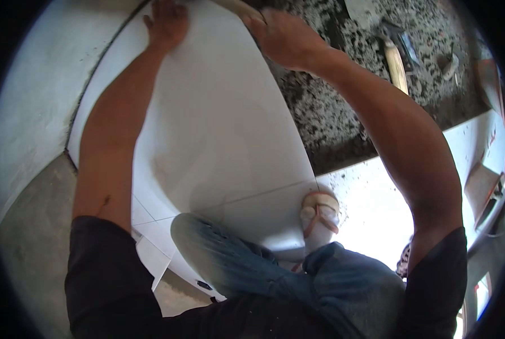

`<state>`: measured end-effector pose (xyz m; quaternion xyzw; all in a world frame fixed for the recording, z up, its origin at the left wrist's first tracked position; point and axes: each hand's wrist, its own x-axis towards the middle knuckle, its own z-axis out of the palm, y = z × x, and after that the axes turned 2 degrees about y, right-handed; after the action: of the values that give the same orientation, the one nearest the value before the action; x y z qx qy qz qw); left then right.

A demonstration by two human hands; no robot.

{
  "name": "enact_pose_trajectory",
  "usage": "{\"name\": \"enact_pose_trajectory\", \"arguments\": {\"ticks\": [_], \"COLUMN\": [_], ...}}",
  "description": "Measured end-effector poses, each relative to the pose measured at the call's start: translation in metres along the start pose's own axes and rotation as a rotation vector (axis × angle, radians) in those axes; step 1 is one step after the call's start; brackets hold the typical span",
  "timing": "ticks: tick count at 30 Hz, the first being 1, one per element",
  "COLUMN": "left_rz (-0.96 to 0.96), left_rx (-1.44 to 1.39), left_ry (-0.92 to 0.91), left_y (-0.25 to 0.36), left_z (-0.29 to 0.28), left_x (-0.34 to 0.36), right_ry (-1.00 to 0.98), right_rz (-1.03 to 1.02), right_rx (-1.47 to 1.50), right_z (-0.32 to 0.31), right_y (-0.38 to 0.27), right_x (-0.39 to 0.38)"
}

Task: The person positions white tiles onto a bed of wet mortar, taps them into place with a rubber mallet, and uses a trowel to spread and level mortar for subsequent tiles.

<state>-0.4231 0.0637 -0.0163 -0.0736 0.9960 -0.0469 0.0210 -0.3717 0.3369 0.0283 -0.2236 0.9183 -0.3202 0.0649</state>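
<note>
A large white floor tile (224,113) lies in front of me, beside the wall. My left hand (168,27) rests on its far left part, fingers spread, the tips close to the top rim of the picture. At the tile's far right edge my right hand (289,38) is closed round a tan wooden stick-like handle (238,8). The other end of that handle runs out of view. Rough grey mortar (326,107) borders the tile on the right. On the mortar lies a tool with a pale wooden handle (396,66) and a dark metal head.
A whitish wall (35,101) rises on the left, with a dark gap along the tile. Laid white tiles (371,209) adjoin the near edge of the mortar. My sandalled foot (319,217) stands on tile near the mortar's corner. Bare grey floor (35,198) shows at lower left.
</note>
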Motion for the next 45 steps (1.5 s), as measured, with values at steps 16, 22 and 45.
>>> {"name": "enact_pose_trajectory", "arguments": {"ticks": [16, 22, 45], "left_rz": [-0.461, -0.078, -0.054], "left_rx": [-1.127, -0.04, -0.109], "left_ry": [-0.4, -0.023, -0.003], "left_y": [0.041, -0.019, -0.014], "left_z": [-0.072, 0.006, 0.004], "left_x": [-0.038, -0.004, -0.015], "right_ry": [-0.169, -0.194, -0.145], "right_rz": [0.181, 0.098, 0.214], "right_rx": [0.264, 0.132, 0.321], "right_z": [-0.041, -0.037, -0.018], "right_y": [-0.029, -0.041, -0.046], "right_x": [-0.008, 0.007, 0.022]}}
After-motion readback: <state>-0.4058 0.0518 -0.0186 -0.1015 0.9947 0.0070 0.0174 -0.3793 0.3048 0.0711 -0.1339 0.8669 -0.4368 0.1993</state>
